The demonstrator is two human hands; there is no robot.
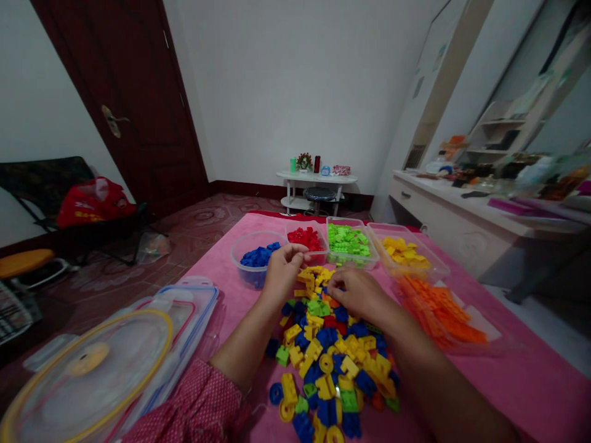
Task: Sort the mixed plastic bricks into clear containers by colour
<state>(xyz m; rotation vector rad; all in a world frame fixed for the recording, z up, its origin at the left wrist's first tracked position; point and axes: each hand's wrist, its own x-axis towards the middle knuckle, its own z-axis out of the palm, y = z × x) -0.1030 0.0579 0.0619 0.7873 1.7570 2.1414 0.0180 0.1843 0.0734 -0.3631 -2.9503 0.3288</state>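
A heap of mixed yellow, blue, green, red and orange toy building bricks (325, 335) lies on the pink cloth in front of me. My left hand (287, 266) is above the heap's far left edge, just in front of the clear box of red bricks (305, 239). Its thumb and fingertips are pinched together; anything between them is too small to make out. At the far right side of the heap, my right hand (357, 288) reaches in with curled, closed fingers. Whatever those fingertips hold is hidden.
Beyond the heap stand a round tub of blue bricks (259, 257), a box of green bricks (349, 241) and a box of yellow bricks (406, 252). An orange-brick box (438, 314) sits right. Stacked clear lids (133, 344) lie left. A white dresser (457, 215) flanks the right.
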